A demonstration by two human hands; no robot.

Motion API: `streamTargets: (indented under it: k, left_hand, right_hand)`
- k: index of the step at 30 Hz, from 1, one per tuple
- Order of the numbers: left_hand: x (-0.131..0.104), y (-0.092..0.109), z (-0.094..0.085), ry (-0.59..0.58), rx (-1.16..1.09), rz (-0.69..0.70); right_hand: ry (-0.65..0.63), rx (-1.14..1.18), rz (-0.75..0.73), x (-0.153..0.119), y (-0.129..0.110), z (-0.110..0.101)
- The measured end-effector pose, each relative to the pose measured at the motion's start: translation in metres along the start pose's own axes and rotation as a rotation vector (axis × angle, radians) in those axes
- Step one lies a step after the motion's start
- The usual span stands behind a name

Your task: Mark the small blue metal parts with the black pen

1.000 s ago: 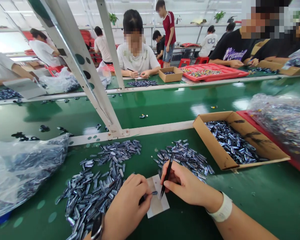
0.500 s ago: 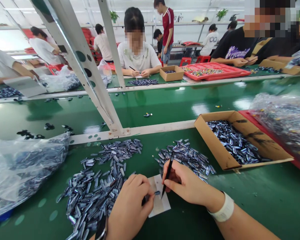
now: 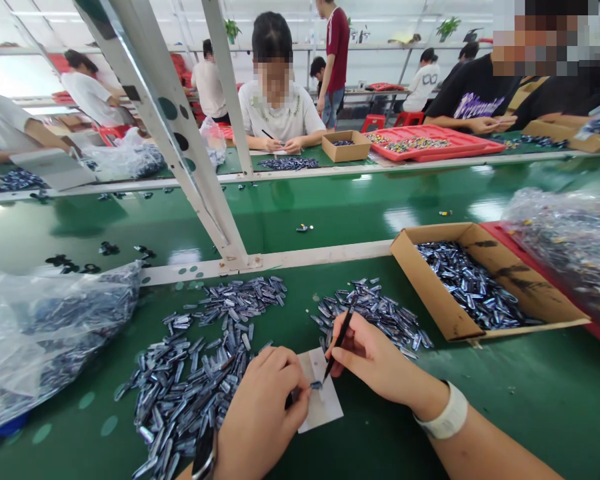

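My left hand (image 3: 267, 407) is closed in a pinch on a small dark-blue translucent plastic piece (image 3: 316, 385), whose end sticks out past the fingertips. Under it lies a small white paper sheet (image 3: 325, 407). Slim black tweezers (image 3: 341, 337) are gripped in my right hand (image 3: 367, 357), slanting down so that their tip meets or nearly meets the piece. A large pile of similar plastic pieces (image 3: 190, 380) spreads left of my left hand. Beyond my right hand lies a second pile (image 3: 375, 310). Fingers hide most of the held piece.
A cardboard box (image 3: 430, 293) of blue pieces stands at right, beside a filled clear bag (image 3: 570, 247) on a red tray. Another plastic bag (image 3: 45, 340) lies left. Ahead, a slanted metal post (image 3: 180, 147) rises by the green belt (image 3: 360, 207); co-workers sit beyond.
The tweezers' tip has moved up and slightly left, onto or close to the held piece. Small parts on the green belt have shifted right. My left hand keeps its pinch.
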State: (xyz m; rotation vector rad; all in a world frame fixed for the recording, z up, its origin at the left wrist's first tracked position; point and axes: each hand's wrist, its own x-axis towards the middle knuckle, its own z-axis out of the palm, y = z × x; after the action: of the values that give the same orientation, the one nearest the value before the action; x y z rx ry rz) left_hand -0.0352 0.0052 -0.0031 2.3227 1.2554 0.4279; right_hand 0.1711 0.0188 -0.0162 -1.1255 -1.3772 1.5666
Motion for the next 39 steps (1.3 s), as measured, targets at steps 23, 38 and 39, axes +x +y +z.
streamTargets:
  k: [23,38,39]
  left_hand:
    - [-0.0001,0.001,0.002,0.008,0.013,-0.013]
    - [-0.0009,0.0002,0.0032,-0.01,0.041,0.057]
    - [-0.0011,-0.0002,0.0025,-0.016,0.044,0.063]
  right_hand:
    - [0.042,-0.053,-0.011,-0.0008,0.0026,0.0051]
    - [0.019,-0.095,-0.039,-0.0024,0.0015,0.0043]
    - [0.016,-0.096,-0.039,-0.0023,0.0016,0.004]
